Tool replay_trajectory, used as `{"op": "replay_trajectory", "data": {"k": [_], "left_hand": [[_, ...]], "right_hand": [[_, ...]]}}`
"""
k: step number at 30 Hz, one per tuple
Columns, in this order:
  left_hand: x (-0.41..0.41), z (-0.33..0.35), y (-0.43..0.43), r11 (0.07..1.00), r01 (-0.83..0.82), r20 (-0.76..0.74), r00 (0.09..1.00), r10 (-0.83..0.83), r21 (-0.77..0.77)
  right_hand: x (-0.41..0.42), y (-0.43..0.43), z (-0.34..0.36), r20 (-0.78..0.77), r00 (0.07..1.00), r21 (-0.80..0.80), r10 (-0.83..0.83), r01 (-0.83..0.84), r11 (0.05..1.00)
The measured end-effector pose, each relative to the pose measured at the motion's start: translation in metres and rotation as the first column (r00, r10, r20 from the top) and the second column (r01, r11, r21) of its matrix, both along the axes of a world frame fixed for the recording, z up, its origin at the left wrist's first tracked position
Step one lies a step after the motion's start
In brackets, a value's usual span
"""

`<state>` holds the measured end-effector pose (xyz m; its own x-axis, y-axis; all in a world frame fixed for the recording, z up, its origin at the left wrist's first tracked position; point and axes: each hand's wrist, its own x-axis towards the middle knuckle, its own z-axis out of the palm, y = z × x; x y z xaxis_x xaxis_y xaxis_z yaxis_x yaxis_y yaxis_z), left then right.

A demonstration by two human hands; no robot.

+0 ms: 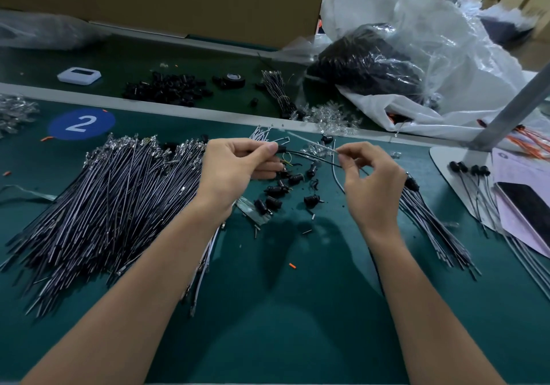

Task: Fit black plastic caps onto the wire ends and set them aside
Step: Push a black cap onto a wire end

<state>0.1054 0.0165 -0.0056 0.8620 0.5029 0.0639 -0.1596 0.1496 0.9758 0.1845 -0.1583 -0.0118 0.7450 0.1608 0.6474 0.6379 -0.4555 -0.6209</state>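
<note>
Left hand (235, 164) pinched a black cap (281, 148) above the desk (297, 310); right hand (375, 182) pinched the wire (309, 156) entering it. Fitting appeared underway. The next move called for seating the cap fully, then setting the wire aside.

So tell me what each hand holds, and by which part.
The left hand pinches the black cap at the end of a wire; the right hand pinches that wire further along its length.
</note>
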Motion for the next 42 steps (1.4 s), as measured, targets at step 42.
{"op": "replay_trajectory", "data": {"k": [42], "left_hand": [[0.001, -0.004, -0.006, 0.982, 0.185, -0.032, 0.982, -0.185, 0.027]], "right_hand": [[-0.006, 0.004, -0.003, 0.042, 0.99, -0.282, 0.136, -0.118, 0.952]]}}
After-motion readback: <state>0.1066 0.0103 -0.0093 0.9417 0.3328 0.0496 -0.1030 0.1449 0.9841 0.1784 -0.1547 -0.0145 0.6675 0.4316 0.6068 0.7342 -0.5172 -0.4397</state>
